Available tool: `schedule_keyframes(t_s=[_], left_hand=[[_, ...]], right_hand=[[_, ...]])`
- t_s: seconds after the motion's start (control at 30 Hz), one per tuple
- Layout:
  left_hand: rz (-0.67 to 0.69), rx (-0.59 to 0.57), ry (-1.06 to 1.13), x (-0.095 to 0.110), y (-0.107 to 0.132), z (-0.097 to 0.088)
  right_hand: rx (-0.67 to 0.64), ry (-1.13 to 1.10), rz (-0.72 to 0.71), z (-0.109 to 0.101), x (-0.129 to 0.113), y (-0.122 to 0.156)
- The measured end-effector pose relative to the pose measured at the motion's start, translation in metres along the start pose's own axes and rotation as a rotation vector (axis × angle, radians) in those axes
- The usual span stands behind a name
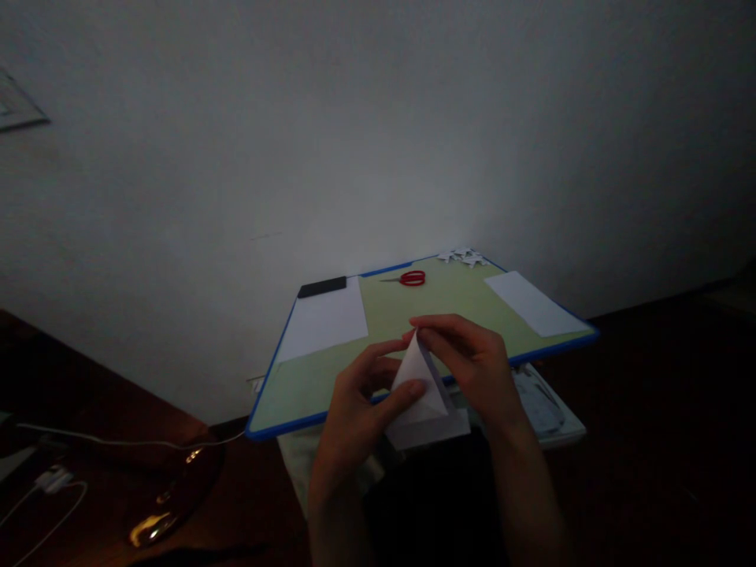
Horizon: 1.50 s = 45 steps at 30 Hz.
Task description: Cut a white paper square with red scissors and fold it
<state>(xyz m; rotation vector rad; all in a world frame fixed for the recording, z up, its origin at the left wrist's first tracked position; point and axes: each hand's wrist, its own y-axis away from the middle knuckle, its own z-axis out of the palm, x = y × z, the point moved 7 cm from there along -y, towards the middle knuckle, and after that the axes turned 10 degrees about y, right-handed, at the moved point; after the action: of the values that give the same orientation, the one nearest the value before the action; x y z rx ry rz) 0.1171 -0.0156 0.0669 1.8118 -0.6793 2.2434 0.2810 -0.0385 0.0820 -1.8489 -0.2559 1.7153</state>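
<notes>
Both hands hold a folded sheet of white paper (pixel 420 402), raised over the near edge of the small table. It has a pointed, triangular top and a straight strip along the bottom. My left hand (pixel 369 398) grips its left side, thumb lying across the front and fingers behind. At the tip, my right hand (pixel 466 354) pinches the paper between thumb and index finger. Red-handled scissors (pixel 412 278) lie on the tabletop beyond my hands. The back of the folded paper is hidden.
The green tabletop (pixel 383 311) has a blue rim. White sheets (pixel 327 323) lie at its left, with a black flat object (pixel 322 287) on them. Another white sheet (pixel 535 303) lies at right, and several small white paper pieces (pixel 464 257) at the back. A white cable (pixel 130 442) runs at left.
</notes>
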Motion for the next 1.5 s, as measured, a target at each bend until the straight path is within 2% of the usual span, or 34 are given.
schedule_keyframes(t_s=[0.1, 0.27, 0.37, 0.53, 0.83, 1.13, 1.3, 1.5], left_hand=[[0.061, 0.101, 0.032, 0.003, -0.001, -0.009], [0.199, 0.313, 0.067, 0.01, 0.0, -0.029], [0.253, 0.374, 0.063, 0.014, 0.002, -0.034], [0.298, 0.371, 0.07, 0.015, 0.002, -0.031], [0.373, 0.437, 0.071, 0.013, 0.001, -0.036], [0.398, 0.446, 0.092, 0.014, 0.003, -0.035], [0.403, 0.458, 0.07, 0.015, 0.004, -0.035], [0.417, 0.458, 0.088, 0.015, 0.004, -0.035]], right_hand=[[-0.049, -0.018, -0.035, 0.0, -0.002, 0.001], [-0.244, 0.099, -0.066, 0.007, 0.001, 0.003], [-0.247, 0.179, -0.072, 0.009, 0.003, 0.002], [-0.156, 0.18, -0.077, 0.009, 0.003, 0.0], [-0.143, 0.202, -0.106, 0.01, 0.0, 0.0], [-0.148, 0.224, -0.135, 0.015, -0.008, 0.003], [-0.07, 0.222, -0.127, 0.013, -0.006, 0.003], [-0.026, 0.301, -0.217, 0.012, -0.01, 0.005]])
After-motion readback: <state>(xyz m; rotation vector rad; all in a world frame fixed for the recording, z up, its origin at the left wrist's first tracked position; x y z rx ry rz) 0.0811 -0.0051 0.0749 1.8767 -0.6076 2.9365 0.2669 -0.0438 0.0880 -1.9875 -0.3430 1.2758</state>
